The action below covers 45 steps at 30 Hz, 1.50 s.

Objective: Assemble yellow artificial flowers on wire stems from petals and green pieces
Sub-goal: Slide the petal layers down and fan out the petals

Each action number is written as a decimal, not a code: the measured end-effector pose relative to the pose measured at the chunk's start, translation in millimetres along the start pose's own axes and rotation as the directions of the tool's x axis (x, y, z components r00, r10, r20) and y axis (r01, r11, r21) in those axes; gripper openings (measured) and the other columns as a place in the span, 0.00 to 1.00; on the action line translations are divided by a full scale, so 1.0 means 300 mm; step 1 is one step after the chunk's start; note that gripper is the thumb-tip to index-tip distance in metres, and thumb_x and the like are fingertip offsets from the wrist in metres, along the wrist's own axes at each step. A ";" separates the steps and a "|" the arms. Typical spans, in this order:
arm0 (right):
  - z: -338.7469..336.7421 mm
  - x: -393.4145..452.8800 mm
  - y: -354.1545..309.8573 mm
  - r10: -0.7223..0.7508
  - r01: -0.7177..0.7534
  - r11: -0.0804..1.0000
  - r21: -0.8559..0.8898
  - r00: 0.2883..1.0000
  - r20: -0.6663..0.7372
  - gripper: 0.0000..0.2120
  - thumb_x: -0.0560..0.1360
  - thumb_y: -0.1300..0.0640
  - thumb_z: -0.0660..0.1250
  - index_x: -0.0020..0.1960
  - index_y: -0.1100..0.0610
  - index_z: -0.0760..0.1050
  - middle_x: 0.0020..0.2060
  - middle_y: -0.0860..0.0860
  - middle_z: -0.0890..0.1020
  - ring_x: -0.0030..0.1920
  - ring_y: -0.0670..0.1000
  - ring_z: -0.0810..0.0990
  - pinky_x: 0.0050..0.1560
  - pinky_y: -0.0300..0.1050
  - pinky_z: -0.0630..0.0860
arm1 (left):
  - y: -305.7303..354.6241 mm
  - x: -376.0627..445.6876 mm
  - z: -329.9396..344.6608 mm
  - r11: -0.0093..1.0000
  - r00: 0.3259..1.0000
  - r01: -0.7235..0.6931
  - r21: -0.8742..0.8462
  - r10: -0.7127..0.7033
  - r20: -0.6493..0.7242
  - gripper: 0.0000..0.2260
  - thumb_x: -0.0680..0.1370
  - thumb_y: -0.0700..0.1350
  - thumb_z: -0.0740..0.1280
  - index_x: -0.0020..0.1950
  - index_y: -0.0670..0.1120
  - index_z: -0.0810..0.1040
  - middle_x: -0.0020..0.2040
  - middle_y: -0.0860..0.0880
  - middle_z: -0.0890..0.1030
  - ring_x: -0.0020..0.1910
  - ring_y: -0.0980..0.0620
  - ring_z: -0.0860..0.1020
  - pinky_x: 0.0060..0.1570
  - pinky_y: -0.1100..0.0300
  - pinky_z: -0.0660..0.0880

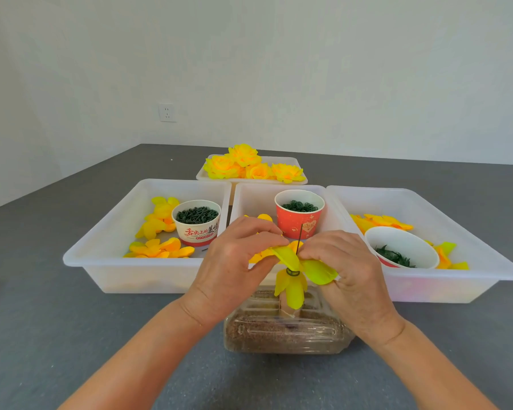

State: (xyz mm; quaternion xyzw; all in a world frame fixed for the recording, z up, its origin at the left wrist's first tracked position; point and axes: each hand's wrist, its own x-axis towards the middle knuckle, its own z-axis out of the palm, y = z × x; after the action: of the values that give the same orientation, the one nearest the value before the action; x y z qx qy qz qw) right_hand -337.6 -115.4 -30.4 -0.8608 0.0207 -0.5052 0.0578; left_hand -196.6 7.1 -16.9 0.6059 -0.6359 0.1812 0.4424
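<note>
I see two bare forearms entering from the bottom edge of my view, one from each lower corner. No sleeves cover them as far as the edge shows. The bare left hand (234, 261) has no ring, watch, bracelet or glove, and creases show at its wrist. The bare right hand (347, 270) is likewise unadorned, with a faint crease line across its wrist. I see knuckles and tendons standing out on the backs of both hands. I cannot see the fingernails clearly enough to describe them.
</note>
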 end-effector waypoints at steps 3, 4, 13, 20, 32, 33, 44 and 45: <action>0.003 -0.004 0.005 -0.001 0.001 1.000 0.013 1.000 -0.005 0.02 0.68 0.63 0.72 0.41 0.61 0.81 0.39 0.53 0.83 0.42 0.55 0.81 0.43 0.50 0.72 | -0.004 -0.001 0.007 1.000 1.000 -0.019 -0.008 0.019 0.012 0.09 0.68 0.38 0.72 0.48 0.42 0.84 0.49 0.46 0.82 0.49 0.51 0.77 0.49 0.56 0.74; 0.002 -0.004 0.005 -0.003 0.003 1.000 0.015 1.000 -0.005 0.03 0.69 0.61 0.71 0.41 0.61 0.81 0.40 0.53 0.83 0.42 0.56 0.81 0.43 0.50 0.73 | -0.006 -0.002 0.008 1.000 1.000 -0.026 -0.013 0.026 0.013 0.09 0.68 0.38 0.72 0.48 0.41 0.84 0.48 0.46 0.82 0.48 0.51 0.76 0.49 0.57 0.74; -0.001 -0.015 0.007 -0.033 0.034 0.999 -0.020 0.998 0.057 0.02 0.69 0.63 0.71 0.41 0.60 0.82 0.39 0.52 0.83 0.42 0.56 0.81 0.44 0.50 0.72 | -0.017 -0.016 0.012 0.996 0.994 -0.090 0.010 0.089 0.063 0.04 0.69 0.36 0.72 0.42 0.40 0.84 0.45 0.46 0.82 0.45 0.48 0.77 0.46 0.56 0.74; -0.008 -0.019 0.007 -0.054 0.055 0.998 -0.027 0.996 0.065 0.03 0.70 0.61 0.70 0.41 0.60 0.83 0.41 0.52 0.84 0.44 0.56 0.81 0.45 0.49 0.72 | -0.019 -0.027 0.009 0.990 0.987 -0.132 0.041 0.128 0.093 0.06 0.69 0.33 0.71 0.43 0.41 0.84 0.45 0.45 0.83 0.45 0.44 0.78 0.42 0.50 0.76; -0.016 -0.024 0.011 -0.060 0.062 0.998 -0.019 0.992 0.112 0.05 0.67 0.66 0.72 0.41 0.59 0.83 0.41 0.51 0.83 0.44 0.55 0.80 0.44 0.49 0.73 | -0.003 -0.023 -0.003 0.958 0.960 -0.247 0.147 0.221 0.171 0.09 0.72 0.36 0.64 0.40 0.42 0.84 0.43 0.46 0.83 0.43 0.44 0.80 0.40 0.52 0.77; -0.017 -0.024 0.011 -0.063 0.066 0.998 -0.024 0.992 0.114 0.06 0.66 0.66 0.73 0.41 0.59 0.83 0.41 0.50 0.83 0.44 0.55 0.80 0.44 0.50 0.73 | 0.000 -0.021 -0.004 0.954 0.957 -0.253 0.158 0.224 0.183 0.08 0.72 0.36 0.65 0.40 0.42 0.84 0.43 0.46 0.83 0.43 0.45 0.80 0.40 0.52 0.77; -0.041 -0.026 0.009 -0.024 0.032 0.999 -0.043 0.982 0.186 0.12 0.64 0.70 0.76 0.44 0.57 0.83 0.46 0.52 0.82 0.49 0.57 0.79 0.46 0.50 0.73 | 0.019 0.005 -0.038 0.940 0.949 0.266 -0.214 -0.216 0.232 0.09 0.72 0.41 0.66 0.48 0.47 0.84 0.46 0.56 0.82 0.50 0.61 0.78 0.54 0.67 0.72; -0.043 -0.026 0.010 -0.023 0.033 0.998 -0.045 0.981 0.191 0.12 0.64 0.68 0.76 0.44 0.57 0.83 0.46 0.51 0.82 0.49 0.56 0.78 0.46 0.50 0.73 | 0.027 0.012 -0.028 0.918 0.942 0.301 -0.257 -0.245 0.229 0.06 0.72 0.44 0.70 0.47 0.47 0.84 0.45 0.56 0.83 0.48 0.62 0.78 0.52 0.66 0.73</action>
State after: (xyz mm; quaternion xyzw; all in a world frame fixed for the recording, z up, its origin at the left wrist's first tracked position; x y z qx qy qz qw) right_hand -352.6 -118.5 -31.4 -0.9065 0.0150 -0.4208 0.0319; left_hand -200.7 13.1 -7.1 0.6326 -0.6040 -0.0364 0.4834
